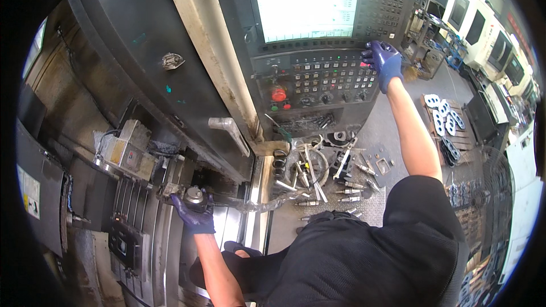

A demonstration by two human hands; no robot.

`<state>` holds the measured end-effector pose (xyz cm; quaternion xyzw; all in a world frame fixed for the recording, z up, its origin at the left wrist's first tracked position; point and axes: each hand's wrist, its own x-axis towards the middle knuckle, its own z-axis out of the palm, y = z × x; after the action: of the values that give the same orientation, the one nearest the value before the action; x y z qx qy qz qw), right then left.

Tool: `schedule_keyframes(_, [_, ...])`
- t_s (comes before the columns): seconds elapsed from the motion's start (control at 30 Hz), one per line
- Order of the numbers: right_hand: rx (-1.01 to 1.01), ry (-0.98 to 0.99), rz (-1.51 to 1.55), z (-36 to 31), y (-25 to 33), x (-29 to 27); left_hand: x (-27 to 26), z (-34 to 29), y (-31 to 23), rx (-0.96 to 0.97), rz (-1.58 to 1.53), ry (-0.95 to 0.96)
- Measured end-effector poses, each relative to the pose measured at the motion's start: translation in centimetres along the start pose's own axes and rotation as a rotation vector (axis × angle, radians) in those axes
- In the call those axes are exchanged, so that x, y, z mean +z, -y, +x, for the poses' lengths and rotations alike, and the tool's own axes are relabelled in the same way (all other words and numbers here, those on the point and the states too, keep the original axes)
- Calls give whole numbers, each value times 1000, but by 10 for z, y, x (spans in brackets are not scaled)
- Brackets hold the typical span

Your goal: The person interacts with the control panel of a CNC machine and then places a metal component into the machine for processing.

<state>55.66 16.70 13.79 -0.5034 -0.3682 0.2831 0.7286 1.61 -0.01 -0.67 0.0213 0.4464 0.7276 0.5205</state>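
My left hand (195, 219), in a dark purple glove, is closed around a handwheel pendant (195, 195) with a round metallic dial on top. Its wrapped cable (256, 206) runs right toward the bench. My right hand (384, 59), gloved alike, is at the right side of the control panel (310, 74), by the upper button rows. Its fingers are partly bent and apart, with nothing held; whether a fingertip presses a button I cannot tell. Above the buttons, a bright screen (307, 8) is lit. A red mushroom button (278, 94) sits at the panel's left.
The machine's dark sliding door (165, 40) with its handle (228, 133) stands left of the panel. Inside are a block-shaped fixture (128, 150) and a slotted table. Tool holders (350, 192) and wrenches (316, 173) lie below the panel. Flat metal parts (441, 115) rest on a pallet, right.
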Motion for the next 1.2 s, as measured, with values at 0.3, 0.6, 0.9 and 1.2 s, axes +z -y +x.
schedule_keyframes(0.3, [21, 27, -68, -3, 4, 0, -6, 4, 0, -3, -1, 13])
schedule_keyframes(0.6, [48, 35, -67, 4, 0, -3, -5, 3, 0, -10, -20, 31])
schedule_keyframes(0.9, [42, 13, -78, 0, 5, -1, -9, 8, 2, -13, -26, 19])
schedule_keyframes(1.2, [57, 32, -122, -1, 5, 0, -7, 3, 0, 13, -8, 27])
